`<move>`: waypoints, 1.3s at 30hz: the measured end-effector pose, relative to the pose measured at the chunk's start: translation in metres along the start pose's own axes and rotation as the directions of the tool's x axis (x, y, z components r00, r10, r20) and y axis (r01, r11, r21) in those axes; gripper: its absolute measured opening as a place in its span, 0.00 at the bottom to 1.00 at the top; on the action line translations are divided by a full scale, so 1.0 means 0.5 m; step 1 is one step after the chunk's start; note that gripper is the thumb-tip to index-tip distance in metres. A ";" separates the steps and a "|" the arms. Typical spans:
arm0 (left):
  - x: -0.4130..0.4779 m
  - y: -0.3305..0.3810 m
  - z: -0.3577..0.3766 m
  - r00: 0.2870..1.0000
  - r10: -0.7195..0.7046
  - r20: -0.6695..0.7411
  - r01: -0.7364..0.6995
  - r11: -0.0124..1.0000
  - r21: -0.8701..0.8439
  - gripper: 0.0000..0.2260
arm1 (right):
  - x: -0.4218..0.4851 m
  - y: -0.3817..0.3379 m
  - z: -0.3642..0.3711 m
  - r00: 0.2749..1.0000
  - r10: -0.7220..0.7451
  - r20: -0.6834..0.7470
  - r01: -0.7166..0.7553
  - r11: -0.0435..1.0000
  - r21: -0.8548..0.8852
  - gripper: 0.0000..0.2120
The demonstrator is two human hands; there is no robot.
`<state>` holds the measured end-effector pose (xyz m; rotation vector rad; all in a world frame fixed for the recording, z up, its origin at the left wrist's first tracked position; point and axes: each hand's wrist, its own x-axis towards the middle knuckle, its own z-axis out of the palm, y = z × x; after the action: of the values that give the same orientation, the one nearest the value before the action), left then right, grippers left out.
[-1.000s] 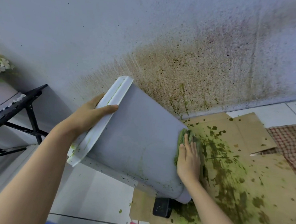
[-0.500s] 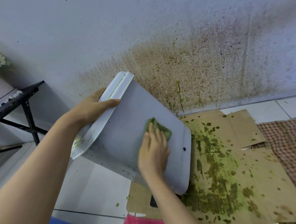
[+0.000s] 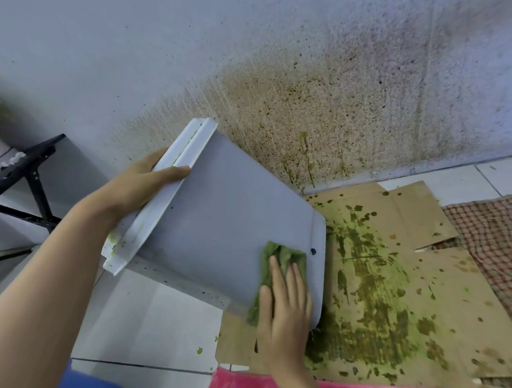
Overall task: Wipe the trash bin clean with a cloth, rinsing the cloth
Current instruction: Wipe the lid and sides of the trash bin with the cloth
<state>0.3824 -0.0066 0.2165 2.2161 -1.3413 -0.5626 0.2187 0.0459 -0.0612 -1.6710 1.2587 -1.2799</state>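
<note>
**Smear and slip risk**

Our right hand (image 3: 286, 311), fingers straight, presses the green cloth (image 3: 284, 254) on the trash bin (image 3: 232, 222) side near its base. Cloth looks loaded; we expect smears without a rinse. Left hand (image 3: 138, 183) grips the trash bin rim; a slip drops it onto stained cardboard (image 3: 466, 311) beside the base. Trash bin contents hidden.

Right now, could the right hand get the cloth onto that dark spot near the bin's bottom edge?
Probably yes. The right hand presses the green cloth flat on the bin, and the dark spot lies just beside it with nothing between.
</note>
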 end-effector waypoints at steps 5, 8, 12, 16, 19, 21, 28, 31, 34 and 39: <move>0.003 -0.009 -0.003 1.000 -0.009 -0.002 0.009 1.000 0.005 0.18 | 0.094 0.054 -0.026 0.931 0.355 0.083 -0.350 0.934 -0.068 0.27; 0.001 0.000 0.004 1.000 -0.009 -0.002 0.009 1.000 0.021 0.17 | 0.208 0.091 -0.027 0.853 0.493 0.171 -0.485 0.870 -0.091 0.28; 0.006 0.008 0.010 1.000 -0.007 0.000 0.008 1.000 0.024 0.17 | 0.334 0.124 -0.018 0.810 0.548 0.210 -0.559 0.829 -0.009 0.27; 0.008 0.005 0.006 1.000 -0.010 0.018 0.010 1.000 0.016 0.19 | 0.308 0.099 -0.012 0.870 0.473 0.136 -0.482 0.876 0.037 0.22; 0.005 0.009 0.006 1.000 -0.013 0.016 0.012 1.000 0.019 0.20 | 0.238 0.034 -0.005 0.945 0.326 0.013 -0.325 0.942 0.084 0.20; 0.004 0.016 0.010 1.000 -0.011 0.001 0.011 0.999 0.034 0.18 | 0.199 -0.024 0.000 0.975 0.219 -0.027 -0.214 0.968 0.130 0.18; -0.002 0.052 0.036 0.999 -0.018 -0.036 0.022 0.994 0.110 0.31 | 0.148 -0.156 -0.011 1.000 -0.005 -0.021 0.011 0.956 0.294 0.19; -0.005 0.076 0.060 1.000 0.000 -0.026 0.003 0.991 0.136 0.39 | 0.189 -0.190 -0.033 1.000 0.012 -0.012 -0.007 0.934 0.356 0.18; -0.008 0.101 0.087 0.998 0.045 -0.045 -0.037 0.984 0.172 0.38 | 0.223 -0.218 -0.060 1.000 -0.026 0.011 0.020 0.928 0.372 0.18; -0.016 0.136 0.116 0.998 0.048 -0.047 -0.033 0.961 0.276 0.41 | 0.156 -0.200 -0.115 0.994 -0.088 0.062 0.054 0.905 0.422 0.20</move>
<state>0.2984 -0.0380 0.2113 2.3963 -1.5109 -0.3144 0.1965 0.0047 0.0698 -1.4464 0.8059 -1.3965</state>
